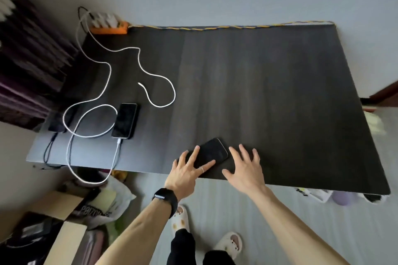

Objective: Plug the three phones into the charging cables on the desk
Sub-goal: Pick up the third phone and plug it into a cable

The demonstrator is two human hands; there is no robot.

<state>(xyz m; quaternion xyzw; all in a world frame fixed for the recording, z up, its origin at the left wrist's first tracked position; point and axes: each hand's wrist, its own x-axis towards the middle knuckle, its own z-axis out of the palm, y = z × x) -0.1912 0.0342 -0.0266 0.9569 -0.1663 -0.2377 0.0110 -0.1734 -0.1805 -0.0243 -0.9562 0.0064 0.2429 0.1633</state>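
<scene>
The dark desk fills most of the view, its far edge against the wall. At its far left corner sits an orange power strip, from which the cables run.

A white cable snakes across the left half of the desk and ends in a free plug, lying loose and well apart from any phone. That is the 1 lead not yet used.

At the left, 2 phones look already connected: a middle phone with a second white cable entering its near end, and a left phone at the left edge, blurred, with a dark cable leaving its near end.

The third phone lies flat and slanted at the near edge, unplugged. The left hand, fingers spread, rests across its near left part. The right hand hovers open just right of it, gripping nothing.

So the step in hand is, I judge, picking up phone 3. Next it calls for a lift off the desk, a carry far and left, and a match of its port to the free plug.
</scene>
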